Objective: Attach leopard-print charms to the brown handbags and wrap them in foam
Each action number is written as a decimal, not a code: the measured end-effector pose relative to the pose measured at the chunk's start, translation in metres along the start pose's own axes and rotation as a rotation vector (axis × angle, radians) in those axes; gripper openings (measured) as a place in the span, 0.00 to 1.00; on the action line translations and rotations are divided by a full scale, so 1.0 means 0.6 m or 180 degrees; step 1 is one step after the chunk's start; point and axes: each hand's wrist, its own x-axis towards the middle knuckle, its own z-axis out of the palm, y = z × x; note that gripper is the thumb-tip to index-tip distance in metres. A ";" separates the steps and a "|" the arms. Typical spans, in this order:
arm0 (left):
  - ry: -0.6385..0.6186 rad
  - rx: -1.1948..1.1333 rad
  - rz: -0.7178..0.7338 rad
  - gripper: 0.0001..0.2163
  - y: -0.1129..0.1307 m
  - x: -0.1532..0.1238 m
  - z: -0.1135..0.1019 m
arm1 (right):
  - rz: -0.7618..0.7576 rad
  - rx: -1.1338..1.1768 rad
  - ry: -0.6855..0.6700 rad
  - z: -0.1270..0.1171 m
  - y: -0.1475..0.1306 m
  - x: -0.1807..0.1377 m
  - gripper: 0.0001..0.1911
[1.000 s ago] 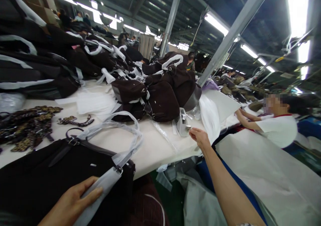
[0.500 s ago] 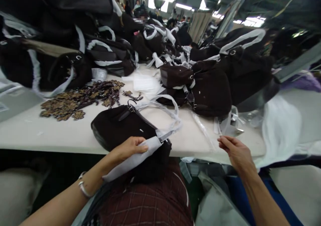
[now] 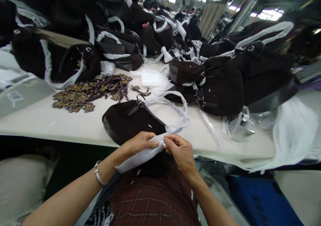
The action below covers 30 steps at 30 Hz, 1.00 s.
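A dark brown handbag [image 3: 130, 120] lies at the table's front edge, its lower part hanging toward my lap. White foam wrap [image 3: 139, 159] is folded around one end of its strap. My left hand [image 3: 142, 142] is closed on this wrap, thumb on top. Right beside it, my right hand [image 3: 179, 149] pinches at the wrap's upper end, with a small shiny bit at the fingertips that looks like clear tape. Beyond the hands, the rest of the strap [image 3: 184, 102] loops over the table in thin white wrapping.
Patterned flower-shaped charms [image 3: 75, 97] lie heaped at left. White sheets [image 3: 154, 80] are stacked mid-table. More dark bags [image 3: 223, 89] pile up behind and at right. A clear tape dispenser [image 3: 242, 129] stands right, near a foam stack [image 3: 293, 135]. A grey box [image 3: 22, 95] sits at far left.
My right hand has moved left from beside the tape dispenser to the wrap's end, next to my left hand. The left hand keeps its hold on the wrap. The view has shifted slightly.
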 end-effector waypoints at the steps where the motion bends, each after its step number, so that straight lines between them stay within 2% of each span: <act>1: 0.0024 0.0008 0.0054 0.21 -0.003 0.000 0.001 | 0.0026 -0.0041 -0.0008 0.000 0.001 0.004 0.13; 6: 0.0121 0.0084 0.0245 0.18 -0.006 0.002 0.004 | -0.0057 -0.0363 0.0055 0.010 -0.005 0.015 0.10; 10: 0.0191 0.0286 0.0235 0.16 -0.003 0.005 0.001 | 0.0204 -0.0358 0.0095 0.011 -0.009 0.020 0.12; 16: 0.0272 0.0419 0.0148 0.14 -0.006 0.007 -0.002 | 0.0496 -0.0040 -0.0797 -0.033 -0.020 0.026 0.17; 21: 0.0302 0.0769 0.0209 0.12 0.000 0.004 -0.002 | 0.0434 -0.0518 -0.1071 -0.068 -0.071 0.032 0.13; 23: 0.0365 0.0951 0.0181 0.11 0.002 0.005 0.001 | 0.0231 -0.0570 -0.1018 -0.065 -0.102 0.032 0.12; 26: 0.0497 0.1240 0.0222 0.10 0.002 0.004 0.008 | -0.0118 -0.0468 -0.0683 -0.042 -0.130 0.028 0.11; 30: 0.0971 0.2038 0.0420 0.07 0.002 -0.004 0.022 | 0.0058 -0.0391 -0.0446 -0.003 -0.106 0.023 0.10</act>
